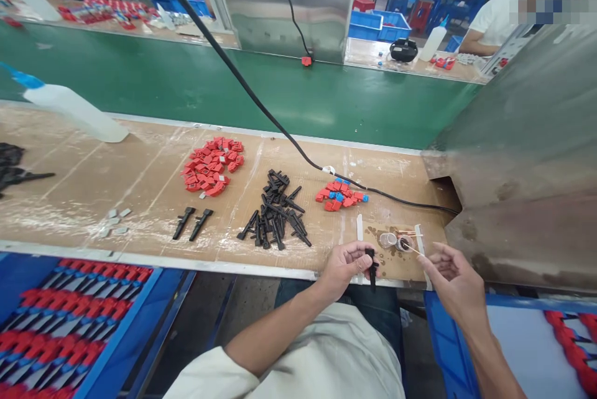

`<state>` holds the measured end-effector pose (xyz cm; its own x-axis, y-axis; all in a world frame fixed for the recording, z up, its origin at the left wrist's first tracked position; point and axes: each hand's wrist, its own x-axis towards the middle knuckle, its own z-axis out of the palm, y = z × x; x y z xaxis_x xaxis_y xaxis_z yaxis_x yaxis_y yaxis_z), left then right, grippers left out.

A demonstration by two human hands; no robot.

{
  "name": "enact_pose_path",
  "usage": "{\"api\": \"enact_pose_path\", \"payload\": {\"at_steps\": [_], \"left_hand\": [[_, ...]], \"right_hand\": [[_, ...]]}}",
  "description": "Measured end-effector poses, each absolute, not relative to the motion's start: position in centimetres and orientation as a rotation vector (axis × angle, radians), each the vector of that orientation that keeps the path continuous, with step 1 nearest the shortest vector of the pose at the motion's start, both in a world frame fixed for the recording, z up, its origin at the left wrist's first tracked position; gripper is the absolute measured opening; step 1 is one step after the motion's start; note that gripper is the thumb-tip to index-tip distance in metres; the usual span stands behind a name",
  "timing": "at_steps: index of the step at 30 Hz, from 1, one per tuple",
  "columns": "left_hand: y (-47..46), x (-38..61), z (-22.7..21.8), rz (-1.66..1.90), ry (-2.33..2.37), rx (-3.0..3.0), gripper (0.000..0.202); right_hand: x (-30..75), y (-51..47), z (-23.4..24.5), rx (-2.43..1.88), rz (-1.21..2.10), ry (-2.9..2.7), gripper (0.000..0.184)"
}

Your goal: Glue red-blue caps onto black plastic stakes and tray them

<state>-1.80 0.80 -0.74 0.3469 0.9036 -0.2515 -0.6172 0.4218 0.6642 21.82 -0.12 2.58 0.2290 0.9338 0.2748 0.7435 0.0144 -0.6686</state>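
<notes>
My left hand (347, 264) is closed round a small black plastic part (372, 267), held upright at the table's front edge. My right hand (454, 278) pinches a thin stick (412, 249) whose tip reaches a small round glue pot (403, 242) beside a second small pot (387, 239). A heap of black parts (277, 217) lies left of the pots. A small pile of red and blue caps (341, 194) sits behind them. A larger pile of red caps (212, 165) lies further left.
Two black parts (193, 223) and small grey plates (114, 222) lie at front left. A black cable (261, 107) crosses the table. A white squeeze bottle (74, 112) lies far left. Blue trays (69, 324) of assembled pieces flank me. A metal housing (527, 156) stands right. Other people work beyond the green belt (233, 85).
</notes>
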Motion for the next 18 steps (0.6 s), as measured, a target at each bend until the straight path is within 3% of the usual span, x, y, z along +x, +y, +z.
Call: {"api": "enact_pose_path", "payload": {"at_steps": [3,8,13,18], "left_hand": [[1.1,-1.7,-1.1,1.023,0.649,0.475,0.063],[1.3,-1.9,-1.6,1.009,0.650,0.413,0.065],[1.3,-1.9,-1.9,0.993,0.615,0.434,0.063],[1.5,-2.0,-1.8,0.972,0.597,0.426,0.061]], "right_hand": [[22.2,0.8,1.5,-1.599,0.525,-1.633,0.043],[21.4,1.1,1.8,-1.480,0.418,-1.735,0.021],[21.8,1.6,2.4,-1.570,0.372,-1.583,0.027],[21.9,1.9,1.7,-1.664,0.418,-1.387,0.045]]}}
